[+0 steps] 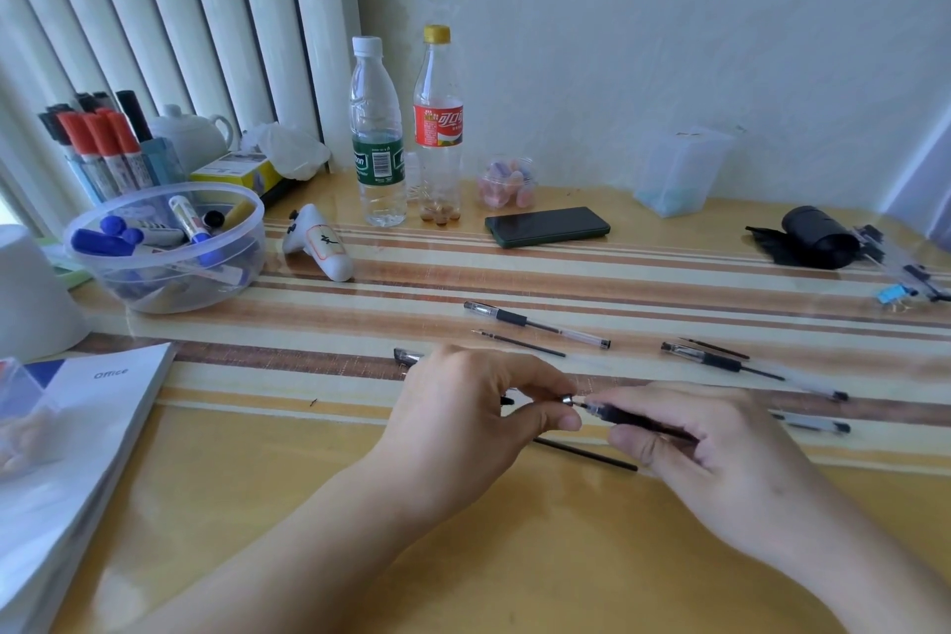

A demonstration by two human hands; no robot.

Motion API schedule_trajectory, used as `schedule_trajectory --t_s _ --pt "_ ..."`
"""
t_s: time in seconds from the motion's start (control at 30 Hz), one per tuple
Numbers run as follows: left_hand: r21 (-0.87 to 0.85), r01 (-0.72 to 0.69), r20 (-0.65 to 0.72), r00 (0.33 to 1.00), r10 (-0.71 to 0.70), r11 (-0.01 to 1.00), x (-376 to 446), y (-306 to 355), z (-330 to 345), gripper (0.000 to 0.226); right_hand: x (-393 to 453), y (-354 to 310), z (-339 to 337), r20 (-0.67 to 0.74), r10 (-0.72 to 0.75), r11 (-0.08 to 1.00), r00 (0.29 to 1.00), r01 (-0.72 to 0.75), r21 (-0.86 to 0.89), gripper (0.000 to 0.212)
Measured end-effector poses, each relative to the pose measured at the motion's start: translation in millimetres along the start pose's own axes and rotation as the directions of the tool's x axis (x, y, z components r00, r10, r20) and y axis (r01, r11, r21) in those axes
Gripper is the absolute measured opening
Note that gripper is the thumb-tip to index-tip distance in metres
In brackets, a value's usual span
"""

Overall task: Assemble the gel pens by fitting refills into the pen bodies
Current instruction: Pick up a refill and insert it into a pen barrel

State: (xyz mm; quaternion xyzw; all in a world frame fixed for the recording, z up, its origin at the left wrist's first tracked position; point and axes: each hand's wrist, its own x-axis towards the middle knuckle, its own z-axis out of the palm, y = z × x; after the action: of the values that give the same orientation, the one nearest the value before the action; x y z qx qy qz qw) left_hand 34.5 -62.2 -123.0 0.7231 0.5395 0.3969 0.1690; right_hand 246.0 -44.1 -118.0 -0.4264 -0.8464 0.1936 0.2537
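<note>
My right hand [715,453] grips a clear pen body with a black grip [630,418], its refill tip pointing left. My left hand [473,407] pinches a small metal tip cone [567,399] right at that refill tip. A loose black refill [586,454] lies on the table under my hands. Another refill [517,342] lies beyond them, next to an assembled pen [535,323]. A further pen [751,368] and a thin refill [715,348] lie to the right. A pen cap [406,355] pokes out behind my left hand.
A plastic bowl of markers [164,247] and a stack of papers [67,453] sit left. Two bottles [378,134], a phone [546,226] and a white handheld controller [321,245] stand further back. A black roll [815,237] and binder clips [898,294] lie far right.
</note>
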Motion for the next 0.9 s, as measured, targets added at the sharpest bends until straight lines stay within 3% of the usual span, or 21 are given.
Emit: schedule_trajectory --t_s 0.2,0.37,0.5,0.6,0.7,0.8,0.9 --pt "0.221 -0.168 0.025 0.986 0.166 0.961 -1.7 -1.8 2.8 0.021 -1.7 -2.7 -3.6 -0.012 -0.051 0.965 0.999 0.046 -0.257 0.034" --pt "0.22 -0.141 0.021 0.99 0.14 0.965 -2.4 -2.1 4.6 0.023 -6.4 -3.9 0.5 -0.027 0.029 0.979 0.999 -0.034 -0.199 0.019" --pt "0.278 -0.184 0.003 0.982 0.19 0.943 -3.2 -1.5 6.0 0.035 -4.7 -6.1 -2.7 -0.053 0.037 0.952 0.998 -0.051 -0.303 0.014" --pt "0.263 -0.166 -0.005 0.985 0.173 0.951 -3.5 -2.6 5.0 0.039 -4.9 -8.7 -4.3 -0.061 0.039 0.957 0.997 -0.055 -0.285 0.034" --pt "0.279 -0.156 0.016 0.987 0.158 0.947 -3.1 -3.0 3.9 0.039 -5.7 -9.7 -2.6 -0.005 0.105 0.978 0.995 -0.104 -0.179 0.025" --pt "0.259 -0.121 0.025 0.993 0.119 0.958 -2.2 -3.1 2.5 0.034 -4.4 -8.0 1.1 -0.035 0.101 0.978 0.994 -0.106 -0.178 0.019" --pt "0.256 -0.108 0.037 0.994 0.102 0.961 -0.7 -2.1 0.9 0.031 -4.8 -10.2 0.3 -0.051 0.081 0.978 0.995 -0.089 -0.188 0.029"
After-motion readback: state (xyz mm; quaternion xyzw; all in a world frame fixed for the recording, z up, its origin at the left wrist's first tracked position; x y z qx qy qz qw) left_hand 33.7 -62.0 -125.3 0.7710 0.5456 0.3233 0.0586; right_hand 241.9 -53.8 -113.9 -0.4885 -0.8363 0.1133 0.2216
